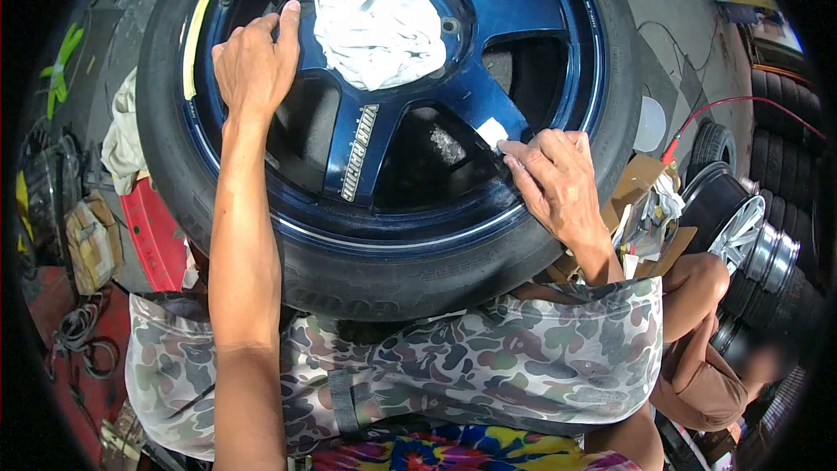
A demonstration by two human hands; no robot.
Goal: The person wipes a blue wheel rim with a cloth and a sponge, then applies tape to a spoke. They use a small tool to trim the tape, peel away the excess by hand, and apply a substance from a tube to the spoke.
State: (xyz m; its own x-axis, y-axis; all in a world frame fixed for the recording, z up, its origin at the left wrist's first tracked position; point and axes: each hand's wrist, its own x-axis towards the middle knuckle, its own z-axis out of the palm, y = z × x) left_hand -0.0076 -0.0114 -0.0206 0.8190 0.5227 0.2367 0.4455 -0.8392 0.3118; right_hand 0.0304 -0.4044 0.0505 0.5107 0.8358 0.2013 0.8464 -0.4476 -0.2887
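Observation:
A blue multi-spoke wheel (523,13) fitted with a black tyre (366,283) lies face up in front of me. My left hand (257,61) rests on a spoke at the upper left, thumb apart from the bent fingers, holding nothing. At the lower right spoke, my right hand (558,179) pinches a small white square piece (493,133) against the painted surface. A crumpled white cloth (379,35) covers much of the hub. Light lettering runs along the lower spoke, and yellow tape (193,52) follows the left rim edge.
At the right, a cardboard box (641,179) holds assorted items near a red-ended cable (670,150). Beyond it are bare wheels (741,235) and stacked tyres (785,131). A person in brown (702,384) sits at the lower right. A red panel (157,231) stands left of the tyre.

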